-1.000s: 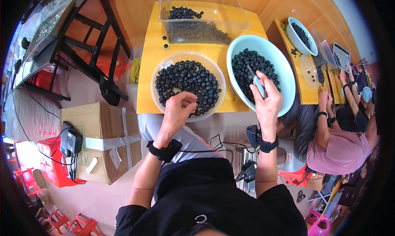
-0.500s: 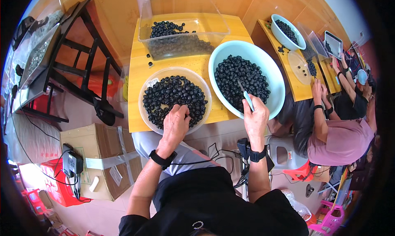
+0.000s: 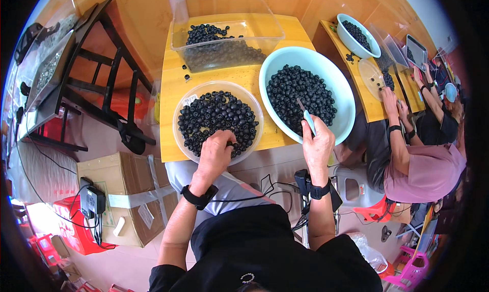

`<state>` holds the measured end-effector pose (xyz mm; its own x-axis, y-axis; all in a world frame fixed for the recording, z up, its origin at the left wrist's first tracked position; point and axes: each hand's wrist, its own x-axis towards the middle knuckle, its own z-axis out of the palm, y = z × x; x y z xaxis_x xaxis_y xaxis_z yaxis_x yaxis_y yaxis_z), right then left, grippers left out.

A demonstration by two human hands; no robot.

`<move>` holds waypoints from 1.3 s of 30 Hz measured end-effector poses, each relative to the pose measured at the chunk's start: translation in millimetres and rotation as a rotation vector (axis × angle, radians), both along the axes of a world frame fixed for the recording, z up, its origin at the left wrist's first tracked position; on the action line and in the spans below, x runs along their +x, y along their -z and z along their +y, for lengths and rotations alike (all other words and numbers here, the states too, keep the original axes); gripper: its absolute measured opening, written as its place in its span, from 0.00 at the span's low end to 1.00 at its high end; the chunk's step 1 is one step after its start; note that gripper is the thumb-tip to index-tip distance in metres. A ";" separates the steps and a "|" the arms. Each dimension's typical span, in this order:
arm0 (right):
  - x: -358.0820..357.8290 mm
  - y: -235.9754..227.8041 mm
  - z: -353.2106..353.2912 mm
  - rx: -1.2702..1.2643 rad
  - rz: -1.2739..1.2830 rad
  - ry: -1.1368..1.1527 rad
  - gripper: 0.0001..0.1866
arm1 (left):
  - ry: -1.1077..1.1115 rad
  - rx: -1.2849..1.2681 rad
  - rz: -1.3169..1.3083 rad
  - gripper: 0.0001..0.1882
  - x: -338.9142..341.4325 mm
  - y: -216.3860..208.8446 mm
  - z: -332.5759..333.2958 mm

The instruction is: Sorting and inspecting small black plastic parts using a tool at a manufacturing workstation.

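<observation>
My left hand (image 3: 216,150) is over the near edge of a round clear plastic tray (image 3: 184,94) full of small, round black pieces with holes (image 3: 219,111). Its fingers are curled closed at the pieces, and whatever they pinch is hidden. In my right hand (image 3: 319,145) is a small knife (image 3: 308,120) with a light blue handle, its blade tip pointing up and away from me. That hand hovers at the near side of a light blue oval basin (image 3: 342,96), above a heap of the same black pieces (image 3: 300,96).
Behind the tray stands a clear rectangular bin (image 3: 229,52) with more black pieces, on the yellow table (image 3: 170,124). To the right, a co-worker in a pink top (image 3: 428,172) works at another table. A cardboard box (image 3: 137,180) and a black stool (image 3: 99,83) stand left.
My left hand has shifted slightly left and stays closed at the tray. My right hand keeps the knife almost in place. The whole view has moved a little.
</observation>
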<state>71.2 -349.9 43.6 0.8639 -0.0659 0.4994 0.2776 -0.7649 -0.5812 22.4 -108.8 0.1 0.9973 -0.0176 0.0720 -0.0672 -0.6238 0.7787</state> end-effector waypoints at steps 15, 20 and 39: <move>-55.1 -12.2 48.7 0.225 0.284 -0.443 0.05 | 0.193 -1.720 0.309 0.12 -35.0 -3.6 12.4; -59.5 -12.5 56.6 0.151 0.324 -0.538 0.06 | 0.168 -1.821 0.287 0.11 -40.2 -1.8 6.9; -66.2 -21.8 71.3 -0.034 0.318 -0.621 0.11 | 0.170 -1.822 0.270 0.11 -46.5 7.4 8.9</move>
<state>5.0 -278.6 65.4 0.8410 0.4989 0.2092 0.4900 -0.5385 -0.6855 -24.1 -99.9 -7.3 0.9795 -0.1998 -0.0268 0.1938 0.8970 0.3974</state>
